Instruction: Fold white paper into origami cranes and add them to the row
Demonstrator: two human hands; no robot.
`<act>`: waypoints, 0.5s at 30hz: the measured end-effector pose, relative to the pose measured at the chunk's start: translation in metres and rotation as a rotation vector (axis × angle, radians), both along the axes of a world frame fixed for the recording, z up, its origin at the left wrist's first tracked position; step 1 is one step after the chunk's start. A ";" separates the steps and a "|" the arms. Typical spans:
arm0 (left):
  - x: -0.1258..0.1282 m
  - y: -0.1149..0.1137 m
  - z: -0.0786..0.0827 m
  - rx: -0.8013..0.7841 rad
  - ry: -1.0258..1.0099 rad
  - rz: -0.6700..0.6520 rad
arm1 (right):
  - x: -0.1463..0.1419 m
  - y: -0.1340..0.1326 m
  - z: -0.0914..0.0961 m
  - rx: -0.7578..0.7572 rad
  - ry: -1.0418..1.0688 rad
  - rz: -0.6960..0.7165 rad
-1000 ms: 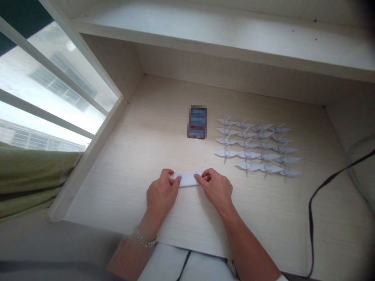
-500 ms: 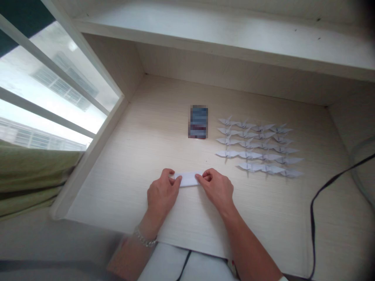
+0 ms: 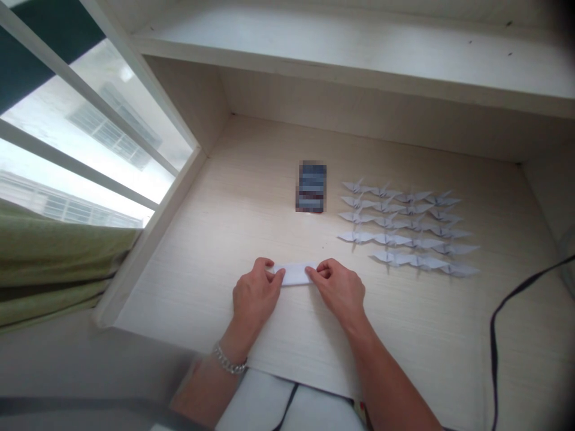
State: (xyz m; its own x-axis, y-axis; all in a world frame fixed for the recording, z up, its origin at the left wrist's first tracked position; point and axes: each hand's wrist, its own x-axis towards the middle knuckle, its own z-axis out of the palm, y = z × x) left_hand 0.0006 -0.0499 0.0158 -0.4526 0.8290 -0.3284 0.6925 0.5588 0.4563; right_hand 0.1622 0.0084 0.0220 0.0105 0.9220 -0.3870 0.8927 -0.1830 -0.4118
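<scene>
A strip of folded white paper (image 3: 295,274) lies flat near the front of the desk, its long side running left to right. Thumb and fingers of my left hand (image 3: 257,291) pinch its left end. At the right end my right hand (image 3: 340,288) grips it the same way, thumb on top. Both hands rest close to the desk surface, and the fingers under the paper are partly hidden. To the right sit several white paper cranes (image 3: 406,227), lined up in rows with wings touching or nearly so.
A pixelated dark rectangular object (image 3: 311,187) lies on the desk (image 3: 224,209) beyond the paper. A black cable (image 3: 494,335) hangs at the right. On the left are a barred window (image 3: 103,114) and a green curtain (image 3: 63,257). A shelf (image 3: 341,57) spans the back.
The whole view has shifted slightly, so everything appears a little further right. Both hands keep their hold on the folded paper, with no clear movement against the desk.
</scene>
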 end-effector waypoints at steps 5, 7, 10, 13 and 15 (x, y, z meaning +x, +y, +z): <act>0.001 0.001 0.002 -0.008 0.014 -0.002 | 0.000 -0.001 -0.001 0.013 0.012 -0.003; 0.001 0.001 0.003 -0.015 0.014 -0.002 | 0.000 -0.001 -0.001 0.011 0.013 -0.005; 0.001 0.001 0.003 -0.018 0.011 -0.002 | -0.001 0.000 0.001 0.003 0.006 -0.010; 0.001 0.001 0.003 -0.012 0.009 -0.003 | -0.002 0.000 0.001 -0.006 -0.002 -0.009; 0.000 0.001 0.003 -0.012 0.011 -0.004 | -0.001 0.000 0.001 -0.008 -0.005 -0.008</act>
